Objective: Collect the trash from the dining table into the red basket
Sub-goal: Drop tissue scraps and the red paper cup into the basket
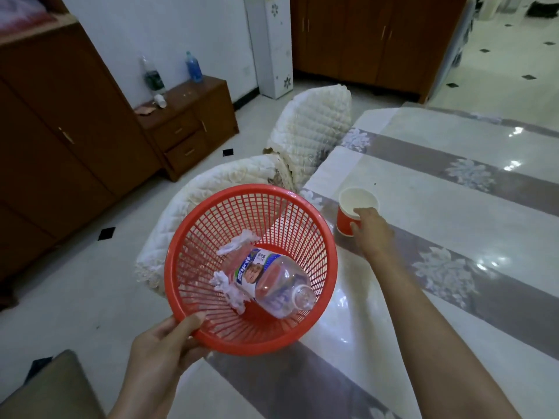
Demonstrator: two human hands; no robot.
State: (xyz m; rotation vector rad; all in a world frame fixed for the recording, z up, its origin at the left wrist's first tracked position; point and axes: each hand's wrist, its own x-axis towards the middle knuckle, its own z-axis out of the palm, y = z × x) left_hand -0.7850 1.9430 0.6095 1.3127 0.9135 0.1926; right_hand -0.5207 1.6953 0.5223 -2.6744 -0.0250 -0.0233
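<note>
My left hand (pixel 165 346) grips the near rim of the red basket (pixel 187 234), which hangs tilted at the dining table's left edge. Inside it lie an empty clear plastic bottle (pixel 272 282) on its side and crumpled white tissue (pixel 225 285). A red paper cup (pixel 348 219) with a white inside stands upright on the table (pixel 453 225) near that edge. My right hand (pixel 370 229) is on the cup's near side, thumb over the rim and fingers around the wall.
Two chairs with cream quilted covers (pixel 314 131) stand against the table's left side, behind the basket. A brown drawer unit (pixel 193 122) with bottles sits by the wall. A wooden wardrobe (pixel 60 131) fills the left. A padded seat (pixel 51 391) is at the bottom left.
</note>
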